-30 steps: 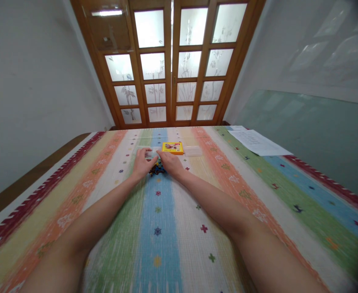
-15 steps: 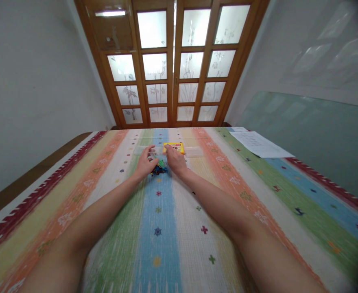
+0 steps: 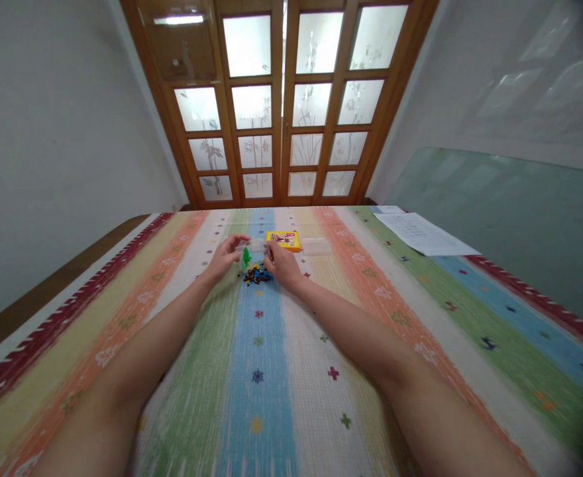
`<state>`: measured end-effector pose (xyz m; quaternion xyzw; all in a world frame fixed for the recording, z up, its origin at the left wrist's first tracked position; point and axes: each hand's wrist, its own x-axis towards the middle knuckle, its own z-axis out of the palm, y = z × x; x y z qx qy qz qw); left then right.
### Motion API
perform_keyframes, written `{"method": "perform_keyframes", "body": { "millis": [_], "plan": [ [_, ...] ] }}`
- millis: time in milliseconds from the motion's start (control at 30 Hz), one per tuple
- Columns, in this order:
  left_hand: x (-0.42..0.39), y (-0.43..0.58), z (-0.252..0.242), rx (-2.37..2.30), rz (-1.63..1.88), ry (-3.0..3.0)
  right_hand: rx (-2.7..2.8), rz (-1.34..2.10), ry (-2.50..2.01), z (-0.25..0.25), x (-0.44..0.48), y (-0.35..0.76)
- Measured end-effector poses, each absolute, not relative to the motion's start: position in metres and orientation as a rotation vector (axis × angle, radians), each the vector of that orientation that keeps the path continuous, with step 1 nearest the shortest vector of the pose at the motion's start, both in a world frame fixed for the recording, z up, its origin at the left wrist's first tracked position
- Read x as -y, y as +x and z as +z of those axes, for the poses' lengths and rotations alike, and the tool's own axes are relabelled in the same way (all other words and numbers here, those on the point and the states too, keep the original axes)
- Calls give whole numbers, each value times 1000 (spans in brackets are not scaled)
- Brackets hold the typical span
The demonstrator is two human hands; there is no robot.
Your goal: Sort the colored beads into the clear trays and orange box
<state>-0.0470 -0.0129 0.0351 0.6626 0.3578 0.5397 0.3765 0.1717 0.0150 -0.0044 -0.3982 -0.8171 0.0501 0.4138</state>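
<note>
A small heap of tiny pieces [image 3: 256, 273], dark, blue and yellow, lies on the cloth between my two hands. A bright green piece [image 3: 246, 256] stands at the heap's left side, near my left thumb. My left hand [image 3: 222, 258] is at the heap's left, thumb and fingers apart, with nothing visible in its grip. On the right edge of the heap, my right hand [image 3: 282, 265] has its fingers bent and drawn together; whatever is in them is hidden. Behind the heap, a clear plastic tray [image 3: 256, 244] shows between the hands.
A yellow printed box [image 3: 287, 242] lies just beyond my right hand. Another clear tray [image 3: 317, 246] sits to its right. Paper sheets [image 3: 423, 233] rest at the far right of the striped tablecloth [image 3: 271, 397]. A glazed wooden door [image 3: 285, 139] stands past the far edge.
My left hand has moved left, off the heap, which now shows more fully. The green piece appears farther left, beside the left thumb. My right hand has shifted only slightly.
</note>
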Motion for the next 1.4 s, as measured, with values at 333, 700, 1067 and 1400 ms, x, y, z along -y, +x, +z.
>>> {"method": "perform_keyframes", "body": {
  "millis": [333, 700, 1067, 1400],
  "plan": [
    [19, -55, 54, -801, 1163, 1951, 2054, 261, -1010, -5, -16, 178],
    [41, -57, 98, -804, 1026, 2066, 1956, 96, -907, -7, -17, 178],
    [52, -56, 119, -803, 1036, 2032, 1926, 78, -796, -3, -12, 174],
    [29, -49, 75, -917, 1315, 1861, 2152, 43, -737, 6, 3, 171]
  ]
}}
